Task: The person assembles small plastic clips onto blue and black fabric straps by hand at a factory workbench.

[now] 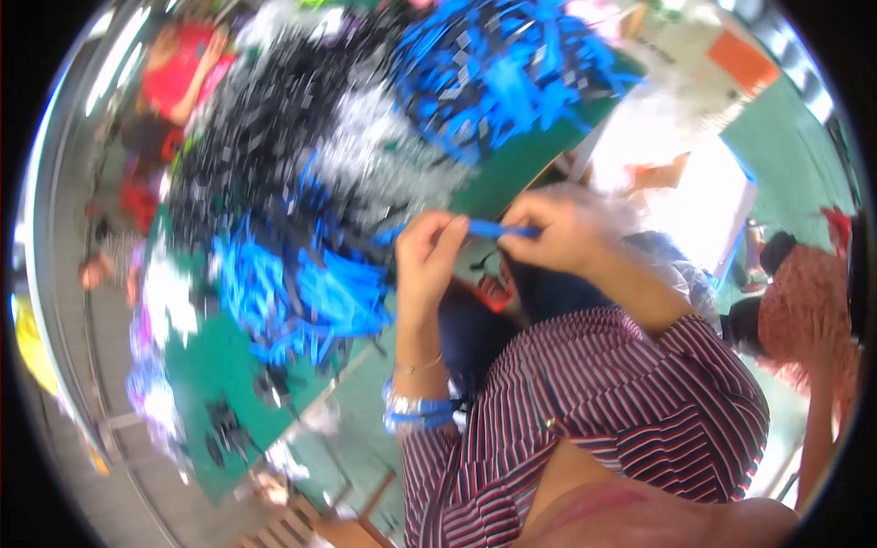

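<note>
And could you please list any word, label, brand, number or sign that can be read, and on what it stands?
No text can be read.
Slim blue ribbon-like strip between the left hand and the right hand: no readable marking.
Tangled blue strips at the top edge: too blurred.
Flat orange rectangle: too blurred.

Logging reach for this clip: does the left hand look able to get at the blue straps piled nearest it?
Probably yes: the blue straps lie just left of the left hand, no barrier visible between, though it is gripping a blue strip also held by the right hand.
</note>
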Demonstrator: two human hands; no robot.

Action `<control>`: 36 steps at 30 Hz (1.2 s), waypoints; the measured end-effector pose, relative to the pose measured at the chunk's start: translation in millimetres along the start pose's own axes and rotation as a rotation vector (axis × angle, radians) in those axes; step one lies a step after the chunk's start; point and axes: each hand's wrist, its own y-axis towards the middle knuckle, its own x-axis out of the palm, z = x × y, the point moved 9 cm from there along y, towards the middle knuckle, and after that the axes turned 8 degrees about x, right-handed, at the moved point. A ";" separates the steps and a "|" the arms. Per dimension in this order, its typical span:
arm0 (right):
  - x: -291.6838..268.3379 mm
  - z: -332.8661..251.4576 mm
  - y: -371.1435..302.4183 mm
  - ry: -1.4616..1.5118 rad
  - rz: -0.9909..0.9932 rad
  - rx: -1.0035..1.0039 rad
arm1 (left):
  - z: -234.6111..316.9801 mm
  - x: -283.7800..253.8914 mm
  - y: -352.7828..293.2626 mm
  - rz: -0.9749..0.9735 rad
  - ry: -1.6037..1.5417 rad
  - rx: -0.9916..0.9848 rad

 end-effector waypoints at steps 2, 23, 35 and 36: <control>4.3 19.8 -1.1 0.178 -0.028 0.133 | 5.9 -7.5 9.0 -0.051 0.156 -0.013; -36.4 12.1 -30.1 0.284 -0.121 0.207 | -42.5 -93.1 93.6 -0.021 1.354 -0.139; -54.8 4.4 -36.3 0.290 -0.045 0.082 | 34.9 -85.2 84.7 0.208 0.907 0.286; -52.2 3.8 -36.1 0.302 -0.059 0.095 | 49.7 -82.1 78.7 0.211 0.905 0.283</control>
